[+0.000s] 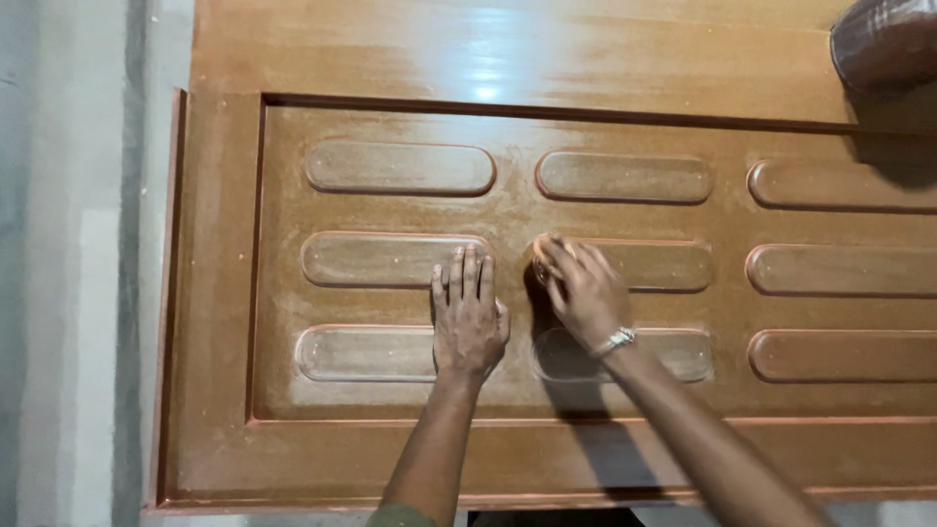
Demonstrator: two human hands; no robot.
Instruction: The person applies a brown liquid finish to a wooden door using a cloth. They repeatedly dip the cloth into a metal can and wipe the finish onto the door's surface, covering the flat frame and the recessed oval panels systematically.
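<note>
My left hand lies flat, fingers spread, on the dusty door between two oval panels. My right hand has fingers curled around a small pad, pressing it on the middle oval.

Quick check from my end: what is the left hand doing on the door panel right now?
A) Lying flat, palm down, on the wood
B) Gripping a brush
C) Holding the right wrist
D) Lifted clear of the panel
A: the left hand lies flat with fingers spread on the wooden door panel, while the right hand presses a small pad against the wood beside it.
</note>
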